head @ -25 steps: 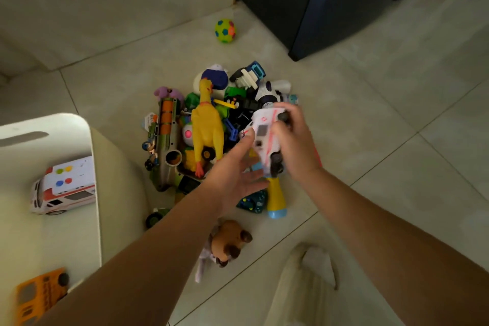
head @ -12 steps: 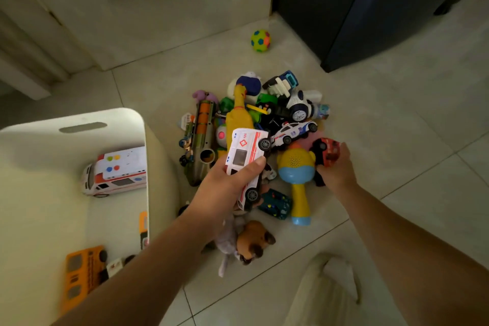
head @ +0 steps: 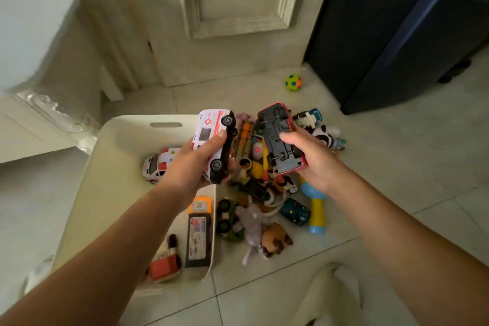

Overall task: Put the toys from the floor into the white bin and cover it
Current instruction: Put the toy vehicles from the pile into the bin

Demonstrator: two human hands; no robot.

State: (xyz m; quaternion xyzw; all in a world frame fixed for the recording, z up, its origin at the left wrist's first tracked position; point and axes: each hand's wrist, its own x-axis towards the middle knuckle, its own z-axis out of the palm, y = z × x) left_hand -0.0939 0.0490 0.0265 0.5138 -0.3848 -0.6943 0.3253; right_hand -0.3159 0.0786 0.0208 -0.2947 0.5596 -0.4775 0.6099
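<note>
My left hand grips a white toy ambulance tilted on its side, held over the right rim of the white bin. My right hand holds a red toy car upside down, its black underside facing me, above the toy pile on the floor. Inside the bin lie a white toy van, an orange toy bus and a small orange-red toy. No lid for the bin is in view.
A plush dog, a blue-and-yellow toy microphone and a dark teal car lie near the pile's front. A green ball sits by the door. A dark cabinet stands at right, white furniture at left.
My left hand lifted the ambulance from the pile toward the bin. My right hand picked the red car off the floor and turned it underside up. The view tilted up.
</note>
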